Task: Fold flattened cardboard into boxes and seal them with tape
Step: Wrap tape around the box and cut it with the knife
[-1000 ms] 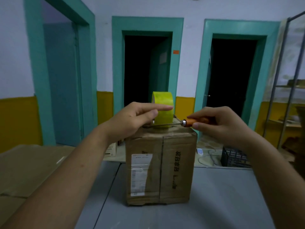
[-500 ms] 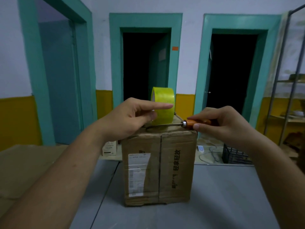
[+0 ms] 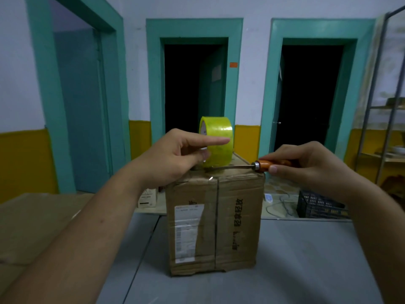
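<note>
A brown cardboard box (image 3: 236,220) stands upright on the grey table (image 3: 306,260), with a white shipping label on its front. On its top stands a roll of yellow-green tape (image 3: 219,137), on edge. My left hand (image 3: 175,156) grips the roll from the left, forefinger stretched across its face. My right hand (image 3: 306,165) holds a knife by its orange handle (image 3: 266,165). The thin metal blade (image 3: 232,166) lies flat over the box top and reaches under the roll. The tape strip itself is too faint to make out.
Flattened cardboard (image 3: 32,227) lies at the left of the table. Behind the table sit a small white carton (image 3: 149,197), a dark plastic crate (image 3: 317,205) and loose cables. A metal shelf rack (image 3: 385,106) stands at the right. Two dark doorways are ahead.
Both hands, the tape roll and the knife keep the same pose on the box top. Only my head has shifted slightly, so the scene sits a little differently in view.
</note>
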Motion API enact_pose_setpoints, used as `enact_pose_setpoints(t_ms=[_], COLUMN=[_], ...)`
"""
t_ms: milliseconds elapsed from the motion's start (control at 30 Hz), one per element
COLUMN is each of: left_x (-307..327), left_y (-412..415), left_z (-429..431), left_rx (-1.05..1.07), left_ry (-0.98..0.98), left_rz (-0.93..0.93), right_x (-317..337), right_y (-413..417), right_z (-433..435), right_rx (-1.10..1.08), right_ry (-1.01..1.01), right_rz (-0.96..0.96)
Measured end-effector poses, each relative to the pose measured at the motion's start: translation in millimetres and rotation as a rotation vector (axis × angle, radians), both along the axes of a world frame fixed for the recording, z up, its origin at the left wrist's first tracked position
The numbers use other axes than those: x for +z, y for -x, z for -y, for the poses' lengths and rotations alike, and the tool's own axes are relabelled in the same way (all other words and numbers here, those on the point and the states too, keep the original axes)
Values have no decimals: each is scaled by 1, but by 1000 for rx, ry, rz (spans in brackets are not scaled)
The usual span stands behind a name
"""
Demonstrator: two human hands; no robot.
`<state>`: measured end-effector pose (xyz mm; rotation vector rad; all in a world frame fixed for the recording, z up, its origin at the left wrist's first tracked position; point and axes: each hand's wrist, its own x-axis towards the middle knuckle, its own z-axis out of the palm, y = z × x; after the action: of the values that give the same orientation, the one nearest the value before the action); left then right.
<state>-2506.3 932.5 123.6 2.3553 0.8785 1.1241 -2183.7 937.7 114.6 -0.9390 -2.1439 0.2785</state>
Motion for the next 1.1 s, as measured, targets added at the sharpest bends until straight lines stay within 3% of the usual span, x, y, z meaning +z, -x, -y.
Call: enact_pose_setpoints(t_ms=[500,600,700,767,833,933,1100], left_x=[1,0,-1,-1,-1,0,-3], left_y=[2,2,0,0,-1,-1,-1], left_z=[-2,-2,0,-2,-2,-4,-7], left_rx=[-45,-16,10,7,29,47,52], left_ry=[51,34,42,59,45,38,40], left_rz=[119,145,168,165,153,145,173], right_x=[-3,-9,-18,-23,-19,-8,-40], right_y=[-22,-43,-68,-82,-78,-41,38], right_z=[4,6,7,6,14,33,39], right_rx=[-62,-101,-103,-4,137,279,216], right_ry=[25,51,144,236,299,363,432], right_rz=[-37,-156,-482,-588,-481,-45,461])
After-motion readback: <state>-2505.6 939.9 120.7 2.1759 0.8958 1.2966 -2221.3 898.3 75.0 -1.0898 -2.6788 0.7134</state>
